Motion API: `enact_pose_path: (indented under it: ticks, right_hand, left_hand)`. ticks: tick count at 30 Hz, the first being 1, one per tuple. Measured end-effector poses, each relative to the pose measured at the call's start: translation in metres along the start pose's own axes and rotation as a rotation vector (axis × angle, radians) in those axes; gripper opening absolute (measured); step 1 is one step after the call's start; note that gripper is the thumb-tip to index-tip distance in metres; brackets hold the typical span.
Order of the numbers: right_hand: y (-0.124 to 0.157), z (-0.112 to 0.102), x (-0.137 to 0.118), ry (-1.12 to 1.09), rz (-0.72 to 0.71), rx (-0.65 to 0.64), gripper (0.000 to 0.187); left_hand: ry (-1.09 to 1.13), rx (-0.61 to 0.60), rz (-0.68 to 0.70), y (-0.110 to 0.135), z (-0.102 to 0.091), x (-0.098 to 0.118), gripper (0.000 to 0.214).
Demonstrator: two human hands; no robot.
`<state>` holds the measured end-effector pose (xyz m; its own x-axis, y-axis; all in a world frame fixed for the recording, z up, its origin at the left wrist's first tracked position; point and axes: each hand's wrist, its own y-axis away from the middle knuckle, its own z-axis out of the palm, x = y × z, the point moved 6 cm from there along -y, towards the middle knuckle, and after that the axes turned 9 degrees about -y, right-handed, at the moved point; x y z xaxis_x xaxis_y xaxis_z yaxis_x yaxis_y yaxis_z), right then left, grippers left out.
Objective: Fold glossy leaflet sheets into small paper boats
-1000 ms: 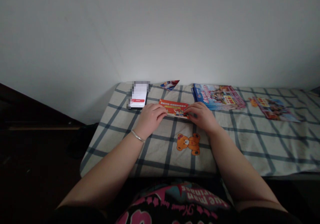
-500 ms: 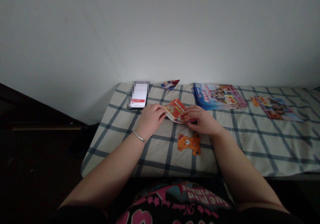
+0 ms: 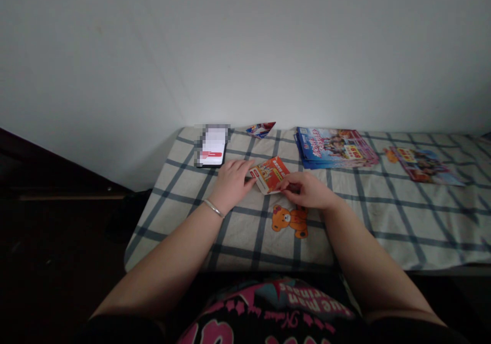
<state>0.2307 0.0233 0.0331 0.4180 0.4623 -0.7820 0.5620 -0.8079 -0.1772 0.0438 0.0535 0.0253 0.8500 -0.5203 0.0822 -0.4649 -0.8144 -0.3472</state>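
A folded leaflet [image 3: 270, 174] with an orange-red printed face lies between my hands, above the teddy bear print on the cloth. My left hand [image 3: 233, 182], with a silver bangle at the wrist, holds the leaflet's left edge between thumb and fingers. At its lower right edge my right hand [image 3: 305, 188] pinches the paper with thumb and fingertips. Part of the leaflet is covered by the fingers. A small folded paper triangle [image 3: 261, 129] lies beyond, near the wall.
A phone [image 3: 213, 147] with its screen lit lies at the table's back left. A stack of blue and pink leaflets [image 3: 333, 148] is at the back right, with another leaflet [image 3: 427, 166] farther right. A checked cloth [image 3: 184, 206] covers the table, which meets a white wall [image 3: 245, 47].
The leaflet now lies flatter and shows more of its left printed part. My right hand has shifted slightly down and left along its edge. My left hand has hardly moved.
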Motion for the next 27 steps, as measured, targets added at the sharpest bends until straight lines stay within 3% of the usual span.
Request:
enact_pose_path:
  ticks: [5, 8, 21, 27]
  right_hand:
    - [0.001, -0.001, 0.002, -0.011, 0.022, 0.011, 0.01]
    - [0.0, -0.001, 0.0, -0.002, 0.021, 0.022, 0.011]
    - [-0.001, 0.004, -0.002, -0.018, 0.011, 0.015, 0.014]
    - [-0.006, 0.003, -0.002, -0.071, -0.061, 0.184, 0.013]
  left_hand:
    - [-0.007, 0.002, 0.021, 0.002, -0.003, 0.006, 0.035]
    - [-0.079, 0.083, -0.101, 0.006, -0.008, 0.006, 0.041]
    - [0.144, -0.019, 0.055, -0.001, 0.004, 0.015, 0.021]
    - [0.198, -0.011, 0.076, -0.002, 0.004, 0.015, 0.024]
